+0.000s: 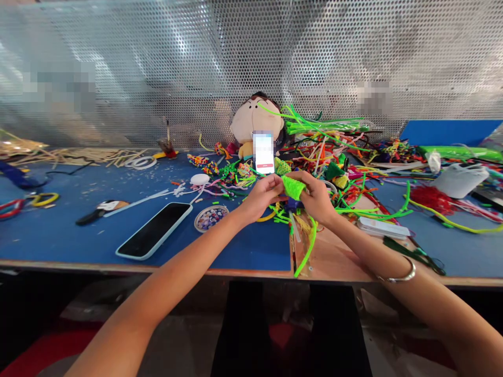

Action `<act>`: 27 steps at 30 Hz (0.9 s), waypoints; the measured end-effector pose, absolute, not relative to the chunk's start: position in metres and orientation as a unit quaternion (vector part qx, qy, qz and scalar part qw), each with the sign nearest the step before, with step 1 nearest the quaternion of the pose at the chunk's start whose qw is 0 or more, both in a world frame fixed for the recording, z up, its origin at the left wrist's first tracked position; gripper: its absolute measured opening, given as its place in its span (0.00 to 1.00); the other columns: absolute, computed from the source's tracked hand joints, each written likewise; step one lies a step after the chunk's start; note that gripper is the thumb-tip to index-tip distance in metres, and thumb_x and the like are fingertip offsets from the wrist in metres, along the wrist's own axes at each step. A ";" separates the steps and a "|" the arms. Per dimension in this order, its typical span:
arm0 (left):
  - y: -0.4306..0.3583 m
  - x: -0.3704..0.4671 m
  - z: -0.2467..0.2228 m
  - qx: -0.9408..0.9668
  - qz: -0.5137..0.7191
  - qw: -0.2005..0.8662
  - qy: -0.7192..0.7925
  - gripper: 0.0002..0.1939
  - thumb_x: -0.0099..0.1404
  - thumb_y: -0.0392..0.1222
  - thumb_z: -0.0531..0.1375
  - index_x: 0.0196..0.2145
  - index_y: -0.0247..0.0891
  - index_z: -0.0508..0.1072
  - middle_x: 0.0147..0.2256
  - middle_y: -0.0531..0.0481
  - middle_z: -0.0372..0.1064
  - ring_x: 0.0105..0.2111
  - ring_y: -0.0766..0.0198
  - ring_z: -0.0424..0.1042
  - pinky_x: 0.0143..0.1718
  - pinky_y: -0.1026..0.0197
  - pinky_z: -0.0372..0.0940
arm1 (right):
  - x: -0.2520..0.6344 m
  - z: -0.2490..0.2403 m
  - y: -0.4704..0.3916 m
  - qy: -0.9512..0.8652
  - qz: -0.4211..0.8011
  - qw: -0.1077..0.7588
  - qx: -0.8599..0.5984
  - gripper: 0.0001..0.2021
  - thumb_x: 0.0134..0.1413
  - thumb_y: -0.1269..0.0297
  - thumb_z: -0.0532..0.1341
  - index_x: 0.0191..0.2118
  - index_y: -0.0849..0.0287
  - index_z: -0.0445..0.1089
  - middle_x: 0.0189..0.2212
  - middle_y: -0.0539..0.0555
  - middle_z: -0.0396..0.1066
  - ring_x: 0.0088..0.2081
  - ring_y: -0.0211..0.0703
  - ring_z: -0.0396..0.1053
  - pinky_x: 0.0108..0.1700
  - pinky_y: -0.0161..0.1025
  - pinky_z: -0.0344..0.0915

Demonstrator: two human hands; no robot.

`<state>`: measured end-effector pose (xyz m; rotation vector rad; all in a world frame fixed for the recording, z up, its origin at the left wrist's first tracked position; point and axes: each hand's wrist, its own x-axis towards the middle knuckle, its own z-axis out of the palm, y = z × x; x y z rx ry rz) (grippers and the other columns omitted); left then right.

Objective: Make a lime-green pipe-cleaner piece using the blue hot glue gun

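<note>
Your left hand and right hand both pinch the bright green fuzzy piece over the messy blue bench.

The piece in the fingers is neon green, the table blue with a tan section. The left phone is black, rimmed pale mint; the far panel is silver, dark-dotted.

I note a dark-screened phone flat on the blue worktop, just beside a round patterned dish. Farther back I observe a plush doll, a lit phone before its body, a perforated metal panel behind.
</note>
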<state>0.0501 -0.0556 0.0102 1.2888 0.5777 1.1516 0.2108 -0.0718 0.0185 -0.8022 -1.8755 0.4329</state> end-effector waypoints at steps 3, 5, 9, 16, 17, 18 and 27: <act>-0.054 0.048 0.011 0.578 0.526 0.566 0.263 0.09 0.58 0.41 0.64 0.30 0.34 0.67 0.28 0.54 0.66 0.29 0.71 0.69 0.33 0.67 0.68 | 0.211 0.021 -0.069 -0.727 0.280 0.540 -0.318 0.11 0.50 0.68 0.58 0.40 0.57 0.72 0.38 0.51 0.75 0.41 0.42 0.71 0.46 0.42 0.67; -0.052 0.046 0.012 0.591 0.545 0.531 0.269 0.10 0.58 0.44 0.63 0.33 0.35 0.69 0.29 0.53 0.67 0.29 0.71 0.69 0.32 0.68 0.67 | 0.211 0.023 -0.068 -0.695 0.337 0.551 -0.317 0.09 0.47 0.65 0.61 0.37 0.57 0.73 0.35 0.51 0.75 0.37 0.41 0.71 0.43 0.41 0.67; -0.052 0.045 0.012 0.664 0.536 0.445 0.271 0.14 0.56 0.47 0.64 0.37 0.37 0.71 0.30 0.52 0.69 0.29 0.69 0.69 0.31 0.67 0.65 | 0.211 0.027 -0.069 -0.686 0.376 0.525 -0.334 0.06 0.41 0.65 0.64 0.28 0.60 0.70 0.27 0.49 0.72 0.30 0.37 0.68 0.34 0.37 0.66; -0.050 0.045 0.013 0.638 0.556 0.447 0.289 0.11 0.52 0.44 0.65 0.30 0.34 0.73 0.27 0.52 0.71 0.28 0.68 0.70 0.33 0.65 0.66 | 0.211 0.023 -0.068 -0.617 0.454 0.548 -0.337 0.11 0.43 0.66 0.63 0.31 0.56 0.59 0.22 0.43 0.64 0.23 0.31 0.61 0.26 0.31 0.60; -0.049 0.044 0.013 0.623 0.567 0.452 0.292 0.11 0.52 0.44 0.65 0.30 0.34 0.73 0.26 0.52 0.71 0.27 0.69 0.70 0.33 0.64 0.66 | 0.211 0.023 -0.069 -0.603 0.461 0.558 -0.334 0.12 0.44 0.64 0.63 0.31 0.56 0.58 0.23 0.43 0.63 0.24 0.31 0.62 0.28 0.31 0.62; -0.048 0.044 0.013 0.609 0.578 0.456 0.294 0.10 0.52 0.43 0.65 0.30 0.34 0.73 0.25 0.53 0.71 0.27 0.69 0.70 0.33 0.64 0.66 | 0.210 0.024 -0.070 -0.595 0.468 0.563 -0.330 0.13 0.45 0.61 0.64 0.31 0.56 0.57 0.24 0.43 0.63 0.26 0.32 0.63 0.30 0.32 0.63; -0.049 0.048 0.009 0.568 0.572 0.506 0.308 0.08 0.48 0.38 0.65 0.25 0.34 0.71 0.22 0.54 0.70 0.24 0.70 0.69 0.31 0.65 0.64 | 0.207 0.019 -0.067 -0.702 0.320 0.503 -0.390 0.17 0.42 0.59 0.67 0.32 0.57 0.58 0.25 0.44 0.60 0.27 0.33 0.58 0.31 0.35 0.58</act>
